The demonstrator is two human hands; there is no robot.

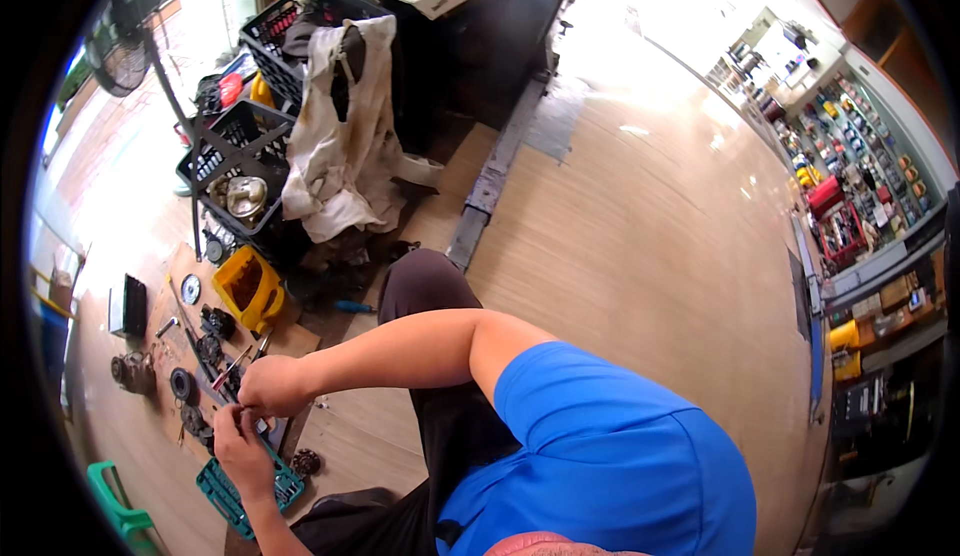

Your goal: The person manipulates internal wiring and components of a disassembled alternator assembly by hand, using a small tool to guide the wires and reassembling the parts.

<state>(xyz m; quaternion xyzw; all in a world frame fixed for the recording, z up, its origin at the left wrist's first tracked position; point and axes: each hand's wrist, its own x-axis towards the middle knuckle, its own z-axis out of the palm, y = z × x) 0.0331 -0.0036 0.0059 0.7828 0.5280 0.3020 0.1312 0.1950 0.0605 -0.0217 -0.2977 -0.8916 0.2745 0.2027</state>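
Hands at work among loose parts on the floor. The right hand (270, 386) is curled closed, its contents hidden; the left hand (243, 448) meets it with bent fingers, and whether its grip is closed on anything cannot be told. A small piece (262, 425), too small to identify, shows where the hands meet, just above the teal case (222, 498), which lies open. A red tool (224, 375) lies just beside the right hand. On the board (296, 339) and near it, a disc (191, 289), a black ring (182, 384) and a motor-like part (133, 373) lie apart from one another; the yellow bin (268, 306) is beyond the right hand. Judged from this spread, the work is partway: the parts stand separated, and cleaning, fitting or sorting probably remains. No finished assembly can be made out.
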